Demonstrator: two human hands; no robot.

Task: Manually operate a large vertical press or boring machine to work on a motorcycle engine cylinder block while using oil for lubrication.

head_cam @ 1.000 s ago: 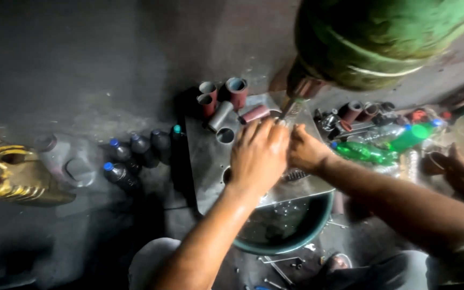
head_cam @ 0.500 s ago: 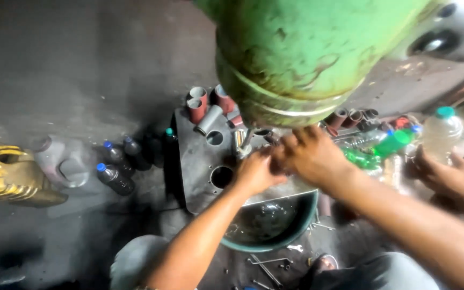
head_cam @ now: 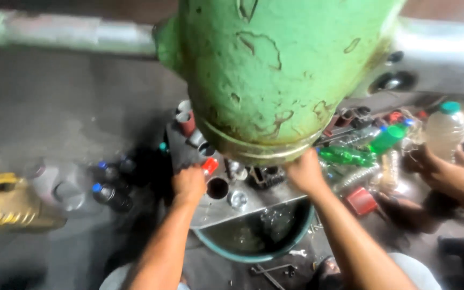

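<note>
Nearest, a teal basin (head_cam: 253, 252) holding dark liquid sits partly under a metal work plate (head_cam: 226, 207). The left hand (head_cam: 189, 182) rests on the near left part of the plate, fingers curled narrow around a small red piece (head_cam: 209, 165). The right hand (head_cam: 306, 173) reaches up beneath the big green machine head (head_cam: 275, 75); its fingers are hidden, so I cannot tell its grip. Right of it lie green plastic bottles (head_cam: 350, 157), and another person's hand (head_cam: 447, 174) holds a clear bottle (head_cam: 444, 129). Far left, dark bottles (head_cam: 111, 196) stand on the floor
</note>
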